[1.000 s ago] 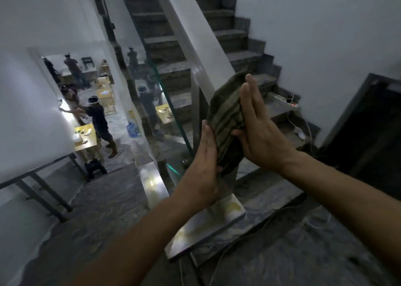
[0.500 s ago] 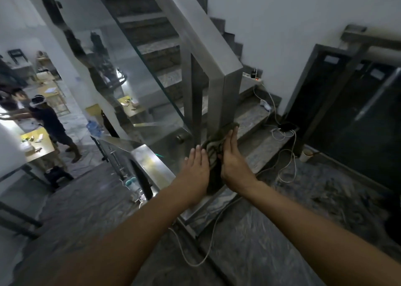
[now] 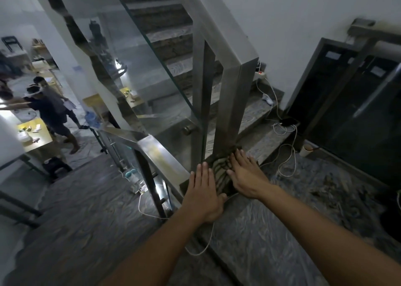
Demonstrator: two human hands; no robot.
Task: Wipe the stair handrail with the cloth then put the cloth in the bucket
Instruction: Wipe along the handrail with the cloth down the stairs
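Note:
A dark striped cloth (image 3: 219, 170) is wrapped around the foot of the steel end post of the stair handrail (image 3: 231, 103). My left hand (image 3: 202, 193) presses flat on the cloth's left side, fingers straight and pointing up. On the cloth's right side my right hand (image 3: 246, 174) also lies flat against it. The cloth is squeezed between both palms, low near the floor. A dark round shape at the right edge (image 3: 391, 218) may be the bucket; I cannot tell.
A glass panel (image 3: 138, 68) fills the railing to the left, with a lower steel rail (image 3: 160, 153) beside it. White cables (image 3: 286, 155) and a cup (image 3: 306, 150) lie on the marble landing. Dark doors (image 3: 355, 103) stand right. People work at tables below left (image 3: 52, 112).
Both hands have slid the cloth down the end post, from near the top of the rail to its foot. My view has tilted downward with them.

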